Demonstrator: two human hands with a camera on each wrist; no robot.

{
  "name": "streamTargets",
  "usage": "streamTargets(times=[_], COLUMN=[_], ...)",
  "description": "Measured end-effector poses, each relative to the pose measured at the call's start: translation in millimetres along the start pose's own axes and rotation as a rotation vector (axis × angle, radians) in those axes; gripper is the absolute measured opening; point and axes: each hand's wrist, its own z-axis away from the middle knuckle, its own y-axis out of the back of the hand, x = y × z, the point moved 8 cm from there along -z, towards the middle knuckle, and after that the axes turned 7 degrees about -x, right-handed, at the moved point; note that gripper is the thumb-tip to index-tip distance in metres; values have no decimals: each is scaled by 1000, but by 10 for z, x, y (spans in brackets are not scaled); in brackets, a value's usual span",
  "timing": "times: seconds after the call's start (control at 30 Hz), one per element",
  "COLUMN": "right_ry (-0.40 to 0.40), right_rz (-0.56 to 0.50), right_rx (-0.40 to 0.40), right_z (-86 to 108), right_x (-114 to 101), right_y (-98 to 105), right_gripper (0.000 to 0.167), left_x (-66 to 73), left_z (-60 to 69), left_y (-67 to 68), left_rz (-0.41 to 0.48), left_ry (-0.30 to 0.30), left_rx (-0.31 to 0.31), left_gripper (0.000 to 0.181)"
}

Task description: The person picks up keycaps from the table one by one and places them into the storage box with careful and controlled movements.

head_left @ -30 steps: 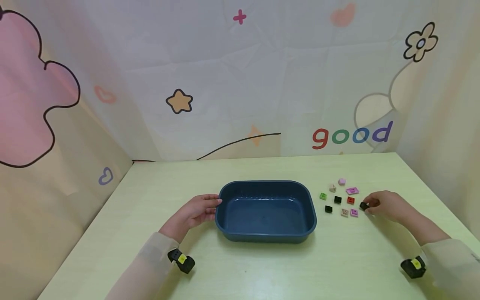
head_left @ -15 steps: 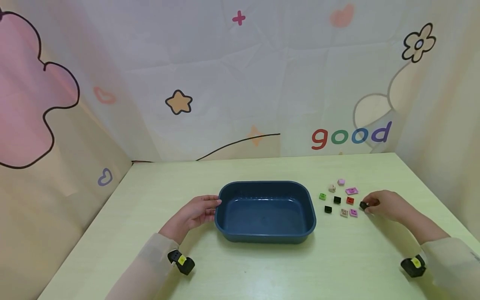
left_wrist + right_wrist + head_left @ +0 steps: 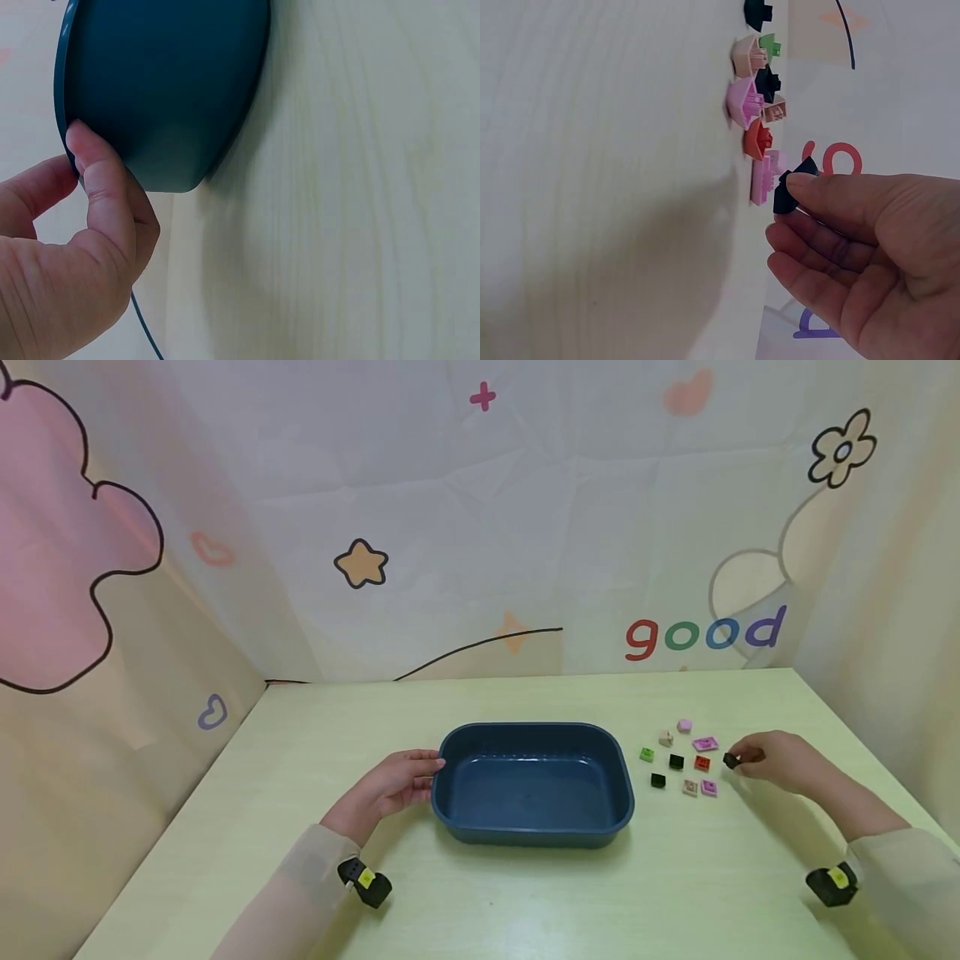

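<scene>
Dark-blue, round-cornered plastic basin (image 3: pixel 532 837), one end pinched in left hand (image 3: pixel 392 783); right of it, small black angular plastic brick (image 3: pixel 783 200), pinched in right hand (image 3: pixel 783 764).

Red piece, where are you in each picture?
Head: the red piece is right of the blue tub, among the small pieces, left of the right hand.
Left wrist: not in it.
Right wrist: red piece above the middle, between two pink pieces.
Shared landmark: the black piece pinched by the right hand, in the head and right wrist views.
</scene>
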Motion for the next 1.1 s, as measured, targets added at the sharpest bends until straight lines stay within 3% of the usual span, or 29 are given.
streamTargets(times=[0.2, 1.1], right_ry=[-14, 57], right_rz=[-3, 49], right_rx=[-6, 25], right_z=[38, 45], right_x=[-18, -352], right_y=[74, 546], right_gripper=[29, 29], left_x=[17, 54], left_z=[-5, 28], left_y=[-38, -30], left_rz=[5, -24], left_ry=[-14, 14], left_rx=[-33, -8], left_gripper=[32, 41])
